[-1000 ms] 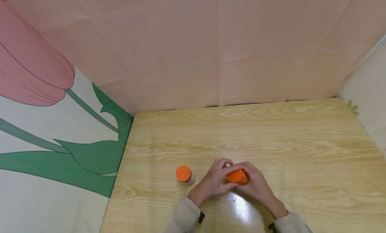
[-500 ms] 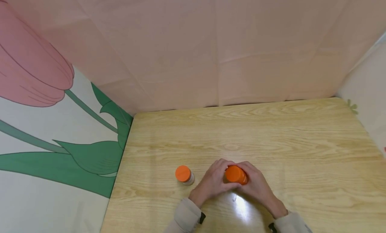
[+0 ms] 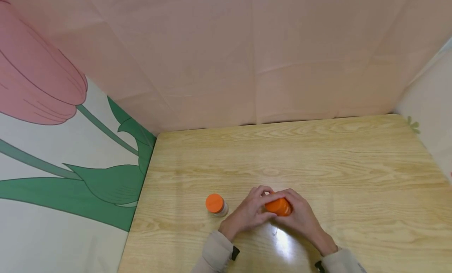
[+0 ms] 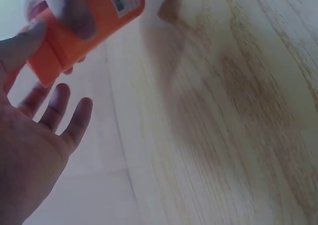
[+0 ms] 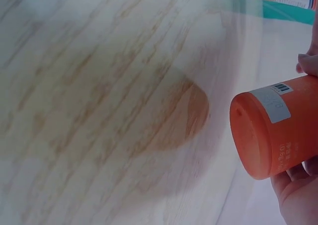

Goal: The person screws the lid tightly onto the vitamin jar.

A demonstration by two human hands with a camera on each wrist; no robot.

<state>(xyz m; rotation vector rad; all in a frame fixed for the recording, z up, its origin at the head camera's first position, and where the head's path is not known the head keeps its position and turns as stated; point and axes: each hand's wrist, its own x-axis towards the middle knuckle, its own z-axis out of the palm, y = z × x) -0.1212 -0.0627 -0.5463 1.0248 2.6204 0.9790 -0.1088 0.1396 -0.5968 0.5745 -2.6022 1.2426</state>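
An orange plastic bottle [image 5: 283,128] with a pale barcode label is held between both hands near the table's front. My right hand [image 3: 296,214] grips it round the body. My left hand [image 3: 248,212] has thumb and forefinger at the orange cap [image 4: 47,61], while its other fingers [image 4: 54,108] spread loosely away from it. In the right wrist view the bottle lies tilted with its round base showing, raised over the table. The head view shows mainly its orange top and side, partly covered by fingers.
A second bottle with an orange lid [image 3: 214,203] and pale body stands upright on the wood-grain table [image 3: 300,155], left of my left hand. A beige cloth wall [image 3: 247,61] rises behind the table; a tulip-printed wall [image 3: 95,182] borders its left side.
Over the last half second the bottle has tipped slightly and my left fingers have shifted on the cap, back to a pose like that of a second ago. The second bottle has stayed put.
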